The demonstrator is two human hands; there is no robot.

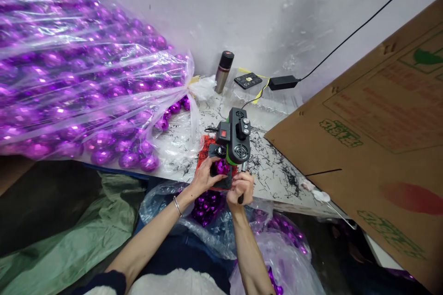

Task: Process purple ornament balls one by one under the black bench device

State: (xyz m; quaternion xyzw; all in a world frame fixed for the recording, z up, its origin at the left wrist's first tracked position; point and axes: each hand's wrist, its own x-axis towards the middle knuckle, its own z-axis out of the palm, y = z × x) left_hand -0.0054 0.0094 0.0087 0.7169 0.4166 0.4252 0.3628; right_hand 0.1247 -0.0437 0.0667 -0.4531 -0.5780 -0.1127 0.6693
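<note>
A small black bench drill press [238, 136] with a red switch stands on a red mat [206, 140] near the table's front edge. Under its head, my left hand [205, 176] pinches a shiny purple ball [222, 166] between thumb and fingers. A silver bangle is on that wrist. My right hand [241, 187] is wrapped round the black lever handle [241, 199] at the front right of the press. The drill's tip is hidden behind its head. Below, in front of me, an open plastic bag holds more purple balls [207, 207].
A huge clear bag of purple balls [86, 78] fills the left. Behind the press are a flask [224, 71], a phone [248, 80] and a black power adapter [284, 83] with its cord. A large cardboard box [374, 133] leans in at right. Dark shavings [277, 170] litter the white table.
</note>
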